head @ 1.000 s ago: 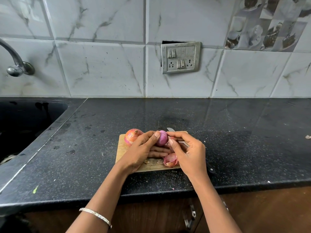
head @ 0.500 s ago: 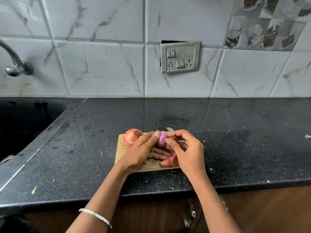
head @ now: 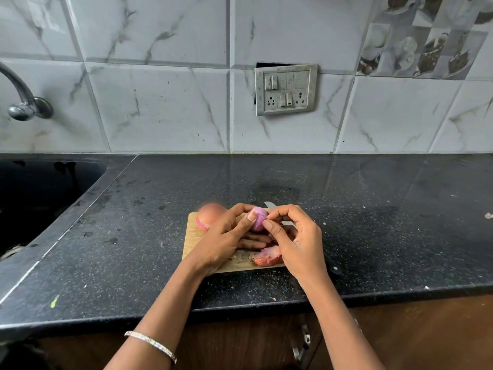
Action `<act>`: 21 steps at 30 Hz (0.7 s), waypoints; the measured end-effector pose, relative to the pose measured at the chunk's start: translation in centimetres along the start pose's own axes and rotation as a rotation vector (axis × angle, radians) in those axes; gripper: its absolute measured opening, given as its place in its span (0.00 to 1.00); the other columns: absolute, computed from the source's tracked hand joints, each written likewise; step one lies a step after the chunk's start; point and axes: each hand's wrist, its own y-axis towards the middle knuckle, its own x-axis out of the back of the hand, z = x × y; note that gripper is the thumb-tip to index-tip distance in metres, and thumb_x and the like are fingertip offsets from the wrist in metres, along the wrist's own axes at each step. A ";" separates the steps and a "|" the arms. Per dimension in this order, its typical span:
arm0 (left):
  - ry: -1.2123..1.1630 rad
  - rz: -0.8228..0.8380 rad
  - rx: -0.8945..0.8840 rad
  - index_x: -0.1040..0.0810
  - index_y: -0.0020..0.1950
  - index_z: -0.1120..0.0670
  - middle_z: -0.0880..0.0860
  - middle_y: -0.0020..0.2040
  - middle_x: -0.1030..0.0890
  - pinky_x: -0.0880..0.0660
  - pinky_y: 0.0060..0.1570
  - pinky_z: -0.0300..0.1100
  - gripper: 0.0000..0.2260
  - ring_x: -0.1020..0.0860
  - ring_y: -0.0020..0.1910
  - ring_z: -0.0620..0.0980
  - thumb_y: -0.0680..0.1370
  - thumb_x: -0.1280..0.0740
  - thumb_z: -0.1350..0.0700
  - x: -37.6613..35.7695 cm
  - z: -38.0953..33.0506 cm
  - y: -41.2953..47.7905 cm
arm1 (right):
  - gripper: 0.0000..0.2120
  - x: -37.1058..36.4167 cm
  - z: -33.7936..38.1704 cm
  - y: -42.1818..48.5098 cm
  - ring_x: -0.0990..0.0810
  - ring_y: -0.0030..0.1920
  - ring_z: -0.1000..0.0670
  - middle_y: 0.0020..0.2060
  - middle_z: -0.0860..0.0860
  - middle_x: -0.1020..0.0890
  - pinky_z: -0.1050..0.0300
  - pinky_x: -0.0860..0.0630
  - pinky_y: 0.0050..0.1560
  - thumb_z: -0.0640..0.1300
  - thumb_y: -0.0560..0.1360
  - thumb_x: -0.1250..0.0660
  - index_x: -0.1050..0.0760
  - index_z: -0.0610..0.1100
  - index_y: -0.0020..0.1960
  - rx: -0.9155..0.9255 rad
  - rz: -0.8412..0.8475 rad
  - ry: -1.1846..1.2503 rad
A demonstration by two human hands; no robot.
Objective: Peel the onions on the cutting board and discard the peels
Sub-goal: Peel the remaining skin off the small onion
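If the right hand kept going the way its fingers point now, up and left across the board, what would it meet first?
The right hand has its fingers already at the purple onion that the left hand holds, so it would press into that onion first. Past it lies the unpeeled onion, though depth is unclear.

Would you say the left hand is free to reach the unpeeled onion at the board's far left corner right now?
Probably not yet: the left hand grips the peeled onion. The unpeeled onion sits right beside it, unobstructed.

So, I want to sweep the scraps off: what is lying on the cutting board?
On the cutting board: an unpeeled onion at its far left, loose peels near the front, small scraps. The hands hide its middle; a knife shows behind them.
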 end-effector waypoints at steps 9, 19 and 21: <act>0.011 -0.021 -0.062 0.29 0.65 0.62 0.66 0.56 0.17 0.19 0.58 0.56 0.13 0.17 0.57 0.65 0.83 0.35 0.58 0.4 0.6 0.1 | 0.04 -0.1 0.5 -0.1 0.17 0.52 0.49 0.45 0.56 0.16 0.45 0.19 0.50 0.39 0.75 0.26 0.18 0.47 0.47 -0.006 -0.029 -0.006; 0.032 -0.036 -0.061 0.28 0.63 0.62 0.67 0.56 0.18 0.19 0.59 0.56 0.11 0.17 0.58 0.66 0.82 0.34 0.58 0.5 0.9 0.3 | 0.06 -0.1 1.1 0.0 0.20 0.50 0.55 0.44 0.55 0.20 0.66 0.26 0.50 0.34 0.75 0.27 0.21 0.44 0.46 0.037 0.029 -0.158; 0.041 -0.035 -0.058 0.28 0.63 0.62 0.67 0.56 0.18 0.20 0.59 0.57 0.12 0.17 0.57 0.62 0.82 0.33 0.58 0.5 0.9 0.3 | 0.06 -0.3 0.9 0.1 0.21 0.54 0.54 0.46 0.55 0.22 0.65 0.27 0.53 0.34 0.77 0.29 0.23 0.43 0.47 0.038 0.068 -0.182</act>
